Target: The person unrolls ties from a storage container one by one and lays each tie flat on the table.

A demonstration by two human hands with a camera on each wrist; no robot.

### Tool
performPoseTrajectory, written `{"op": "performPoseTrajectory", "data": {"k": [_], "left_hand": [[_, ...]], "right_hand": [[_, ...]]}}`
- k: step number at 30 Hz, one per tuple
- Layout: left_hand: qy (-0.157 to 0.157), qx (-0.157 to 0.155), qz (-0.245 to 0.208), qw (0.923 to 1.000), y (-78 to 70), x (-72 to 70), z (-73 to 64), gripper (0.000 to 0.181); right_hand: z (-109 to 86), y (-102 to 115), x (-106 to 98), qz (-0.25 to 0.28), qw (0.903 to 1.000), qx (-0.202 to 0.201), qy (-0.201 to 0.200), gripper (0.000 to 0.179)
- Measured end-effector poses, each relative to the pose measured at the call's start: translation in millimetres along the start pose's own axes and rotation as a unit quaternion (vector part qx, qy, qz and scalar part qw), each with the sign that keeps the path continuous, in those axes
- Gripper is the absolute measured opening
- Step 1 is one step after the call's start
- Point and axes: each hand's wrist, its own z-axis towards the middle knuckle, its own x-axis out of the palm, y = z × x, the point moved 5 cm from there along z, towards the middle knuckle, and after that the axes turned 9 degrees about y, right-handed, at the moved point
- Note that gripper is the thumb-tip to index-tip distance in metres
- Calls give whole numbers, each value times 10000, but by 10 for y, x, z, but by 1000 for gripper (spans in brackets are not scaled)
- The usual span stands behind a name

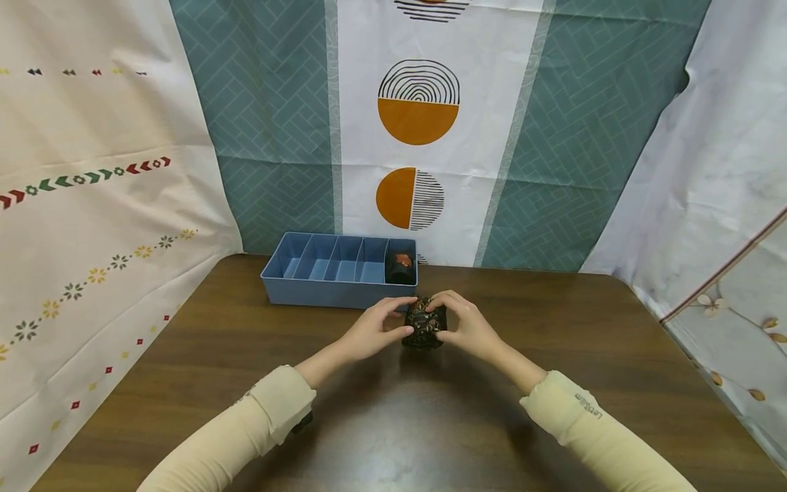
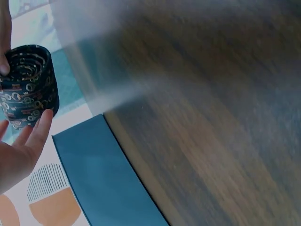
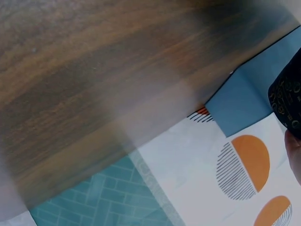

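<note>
Dark printed cylindrical cloth roll lies between left hand and right hand, both pinching it, toward brown wooden tabletop's far edge, before blue rectangular plastic box.

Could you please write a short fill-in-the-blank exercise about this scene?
1. The box has ____ compartments.
2. In the head view, the black item sits in the box's far-____ compartment.
3. The left hand and right hand together hold exactly ____ patterned roll.
Missing words: five; right; one.
</note>
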Motion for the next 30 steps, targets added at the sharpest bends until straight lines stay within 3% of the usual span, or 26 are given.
{"op": "performPoseTrajectory", "data": {"k": [8,17,30], "left_hand": [[90,-114,132,9998,-2,94,-15,56],[256,-406,399,9981,24,161,-27,57],[493,-414,632,9959,60,235,-24,58]], "right_hand": [[-62,-28,71,-66,9994,-318,-149,44],[-99,-57,131,58,9996,21,262,41],[-142,-95,197,38,9985,183,511,39]]}}
